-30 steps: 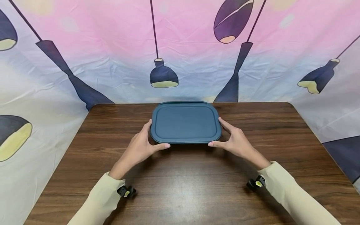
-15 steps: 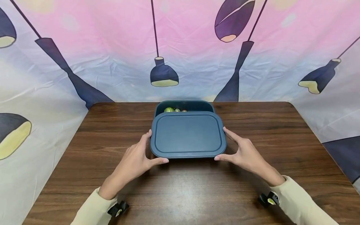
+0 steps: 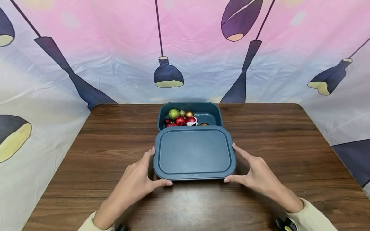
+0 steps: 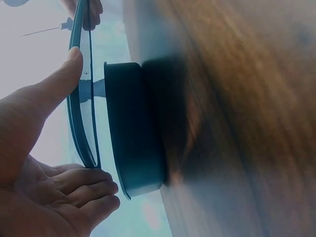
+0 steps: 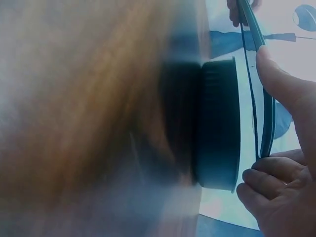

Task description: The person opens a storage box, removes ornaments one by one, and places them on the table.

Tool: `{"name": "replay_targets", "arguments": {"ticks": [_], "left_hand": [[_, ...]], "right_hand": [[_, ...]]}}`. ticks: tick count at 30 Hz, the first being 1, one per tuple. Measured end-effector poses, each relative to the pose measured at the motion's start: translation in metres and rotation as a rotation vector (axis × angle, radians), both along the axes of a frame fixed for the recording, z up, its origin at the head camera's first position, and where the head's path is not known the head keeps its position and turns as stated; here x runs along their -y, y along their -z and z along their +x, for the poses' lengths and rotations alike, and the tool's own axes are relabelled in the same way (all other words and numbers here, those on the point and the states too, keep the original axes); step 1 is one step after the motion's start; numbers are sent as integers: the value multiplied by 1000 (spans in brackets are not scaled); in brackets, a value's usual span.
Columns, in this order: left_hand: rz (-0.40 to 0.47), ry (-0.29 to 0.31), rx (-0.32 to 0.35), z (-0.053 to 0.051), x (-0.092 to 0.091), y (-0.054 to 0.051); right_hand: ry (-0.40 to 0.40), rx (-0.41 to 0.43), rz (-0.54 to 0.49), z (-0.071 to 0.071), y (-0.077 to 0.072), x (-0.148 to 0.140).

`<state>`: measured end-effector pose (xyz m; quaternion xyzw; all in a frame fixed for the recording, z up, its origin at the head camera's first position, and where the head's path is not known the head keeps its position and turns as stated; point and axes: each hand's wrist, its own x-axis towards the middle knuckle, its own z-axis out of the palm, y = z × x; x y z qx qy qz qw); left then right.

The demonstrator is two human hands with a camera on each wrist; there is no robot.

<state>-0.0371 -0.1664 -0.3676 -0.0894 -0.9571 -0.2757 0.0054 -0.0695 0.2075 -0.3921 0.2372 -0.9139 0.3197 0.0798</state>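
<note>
A flat blue-grey lid (image 3: 194, 154) is held level by both hands at its near corners. My left hand (image 3: 134, 181) grips its left side, thumb on the front edge. The right hand (image 3: 257, 175) mirrors this on the right. Behind it stands a dark teal box (image 3: 212, 109), its near part hidden by the lid. Inside lie a glittery green ball ornament (image 3: 173, 114), a gold one (image 3: 189, 114), a red one (image 3: 180, 121), a red-and-white one (image 3: 191, 121) and smaller pieces. The left wrist view shows the lid (image 4: 74, 111) raised apart from the box (image 4: 136, 133).
Everything stands on a dark wood-grain table (image 3: 274, 128). A printed cloth (image 3: 124, 77) with lamp drawings hangs right behind the table's far edge, close to the box.
Both hands have drawn the lid off the box and toward me. The box's inside and the ornaments have come into sight, while the box has stayed in place.
</note>
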Motion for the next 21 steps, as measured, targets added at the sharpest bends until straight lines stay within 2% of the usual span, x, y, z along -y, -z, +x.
{"name": "replay_targets", "arguments": {"ticks": [5,15,21], "left_hand": [[-15,-8,19,11,1,0],[-35,-32,78,25,2,3],[-40,-22,102,31,4,9]], "right_hand": [[-5,-19,12,12,4,1],[-1,-55,32,27,8,4],[-20,-23,22,31,15,5]]}}
